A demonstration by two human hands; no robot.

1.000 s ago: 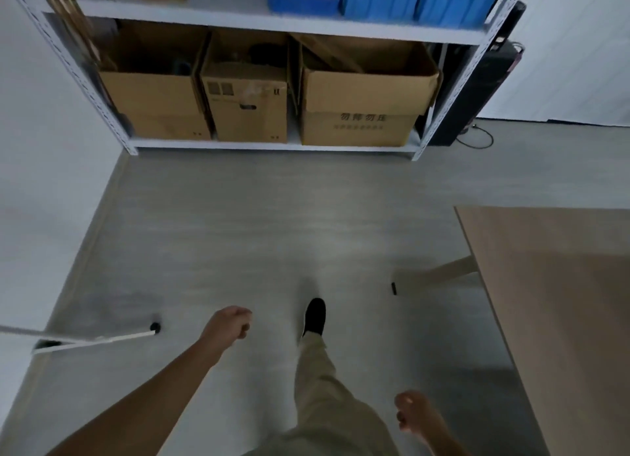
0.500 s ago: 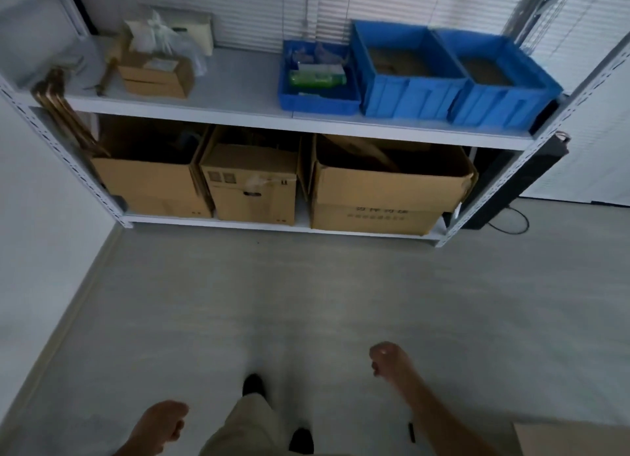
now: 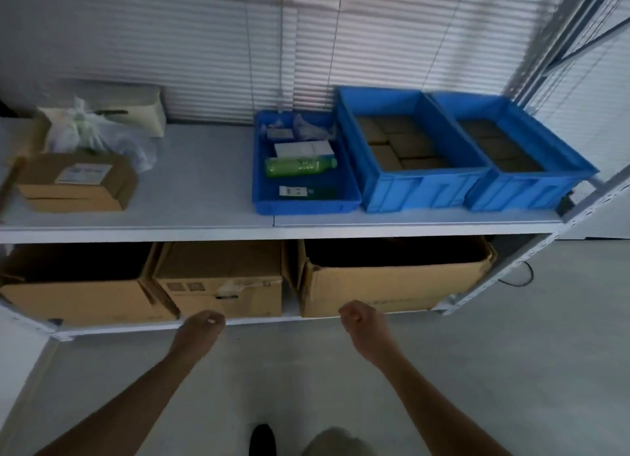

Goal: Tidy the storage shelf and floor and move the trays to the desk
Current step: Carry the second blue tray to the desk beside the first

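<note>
At the storage shelf [image 3: 204,182] now: a second ago it was across the room, now it fills the view at arm's reach. The bench has dropped out of view. My read: approach done, pickup not started.

Floor [image 3: 477,353] in front looks bare, apart from a cable [image 3: 521,278] past the shelf's right post.

Lower level: three cardboard boxes [image 3: 392,285] side by side, the right one open-topped and the largest.

Upper level, right end: two deep blue crates [image 3: 426,193] touching each other, both lined with brown blocks. Just left of them, touching the nearer crate, sits the shallow blue tray [image 3: 306,205] holding a green bottle [image 3: 300,166] on its side, a white carton and small packets. Loose contents will likely slide if it tilts.

Upper level, left end, well apart from the tray: a small taped box [image 3: 78,186] with a plastic bag [image 3: 88,131] behind it.

Left hand [image 3: 201,329] and right hand [image 3: 361,319] are both low, in front of the bottom boxes. Fingers [image 3: 351,315] are curled into fists and hold nothing.

Nothing blocks the tray's front edge. The crates crowd its right side, so a right-side grip looks tight. Hands need to open and rise to the upper level.
</note>
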